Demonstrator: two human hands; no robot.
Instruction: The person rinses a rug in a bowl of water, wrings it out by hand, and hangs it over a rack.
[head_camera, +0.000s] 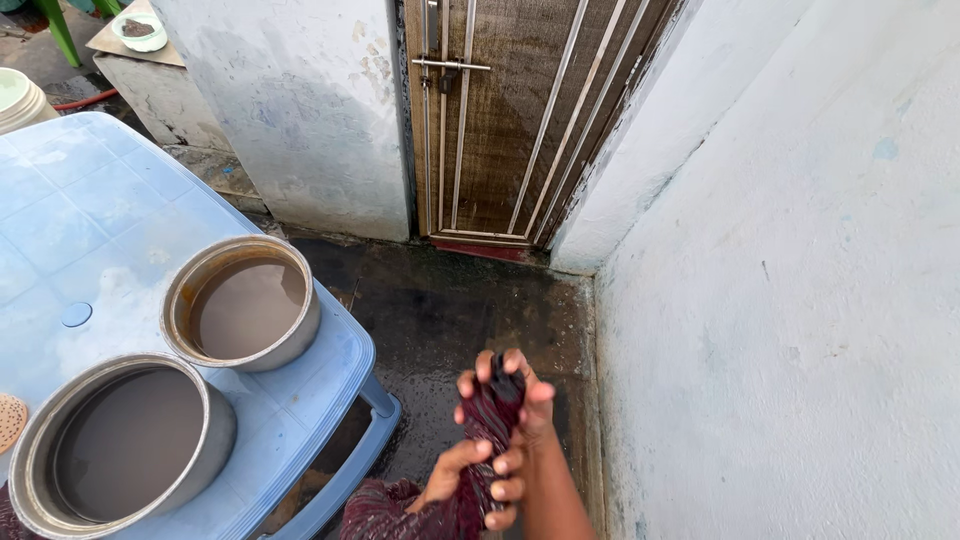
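I stand on a wet dark concrete floor (450, 310) between whitewashed walls, facing a brown barred metal door (500, 120). Beside me, a pale blue plastic desk (90, 220) carries two steel pots of murky water (245, 300). Both my left hand (455, 475) and right hand (515, 420) clench fingers around a twisted maroon wet cloth (485, 430); its lower end is cut off.

— How is the light here?

— Soft, even daylight from above, with no hard shadows; only a faint shade lies under the pale blue plastic table (90, 230).

— Any glare?

— A dull sheen on the wet dark concrete floor (450, 310), and the brown water in the round steel pot (243, 303) reflects a little.

— Sharpness?

— Mostly crisp. Straight lines bow towards the edges, and the white plastered wall (800, 300) looks slightly washed out.
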